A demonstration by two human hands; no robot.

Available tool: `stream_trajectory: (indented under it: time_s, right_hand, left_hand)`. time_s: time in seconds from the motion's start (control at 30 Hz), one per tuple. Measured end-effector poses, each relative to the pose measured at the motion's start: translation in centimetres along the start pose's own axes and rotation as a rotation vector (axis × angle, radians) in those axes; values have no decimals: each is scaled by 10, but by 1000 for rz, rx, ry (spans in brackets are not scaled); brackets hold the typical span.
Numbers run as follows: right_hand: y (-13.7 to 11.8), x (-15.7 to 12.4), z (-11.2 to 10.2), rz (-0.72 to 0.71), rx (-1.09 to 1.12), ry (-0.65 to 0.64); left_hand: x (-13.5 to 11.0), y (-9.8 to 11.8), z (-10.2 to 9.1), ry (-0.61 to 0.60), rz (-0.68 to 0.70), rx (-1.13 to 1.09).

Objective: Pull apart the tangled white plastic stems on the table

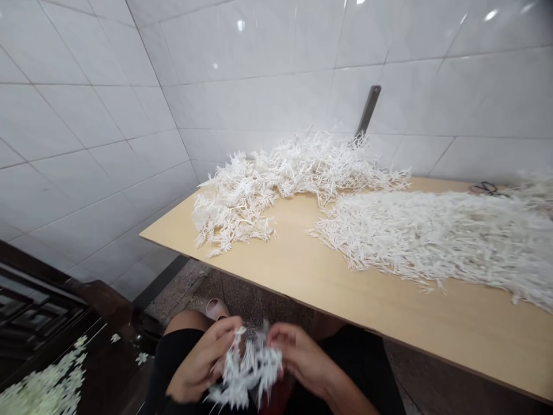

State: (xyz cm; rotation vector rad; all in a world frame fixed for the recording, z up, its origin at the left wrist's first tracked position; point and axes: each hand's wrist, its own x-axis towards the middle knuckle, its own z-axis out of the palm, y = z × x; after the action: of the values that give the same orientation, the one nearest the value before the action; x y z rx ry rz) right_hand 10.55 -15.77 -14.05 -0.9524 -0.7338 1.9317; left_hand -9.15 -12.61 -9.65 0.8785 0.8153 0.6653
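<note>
Together, the left hand (207, 358) and right hand (298, 356) grasp a bunch of spiky white branching sprigs (248, 372) between them, above black-clad thighs (365, 360).

Wht bunch (253, 372), tan tbl (294, 225), marbled gry-wht tiles (259, 104), blk clothing (363, 360).

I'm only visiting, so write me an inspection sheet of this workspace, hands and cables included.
Surface: pale table.
Things in work: white frilly bunch above the lap; left white pile and right white pile on the table.
Clutter: dark looped item behind the right pile, unidentified.
Hands: left hand holds the bunch; right hand at its other side, grip blurred.
Cables: nothing seen.
Surroundings: tiled walls; flower-shaped pieces at lower left.
</note>
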Motion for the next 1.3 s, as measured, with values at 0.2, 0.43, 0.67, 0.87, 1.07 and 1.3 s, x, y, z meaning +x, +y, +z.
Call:
stream_trajectory:
  time_s: [0.2, 0.43, 0.67, 0.87, 1.07, 1.3]
  right_hand:
    - [-146, -102, 27, -466, -419, -220]
    - [-249, -27, -16, -938, -954, 365]
    - [-196, 22, -43, -902, -872, 383]
    - [-190, 9, -37, -890, -1013, 305]
    - [-188, 10, -41, -972, -1211, 197]
    - [-187, 7, -40, -851, -1518, 161]
  left_hand:
    - [-4, 117, 75, -55, 502, 116]
    - [91, 184, 119, 383, 1032, 721]
    - [118, 101, 111, 249, 997, 1128]
    - [119, 89, 98, 237, 652, 1118]
    - [115, 91, 88, 300, 648, 1094]
    - [106, 90, 91, 252, 642, 1182]
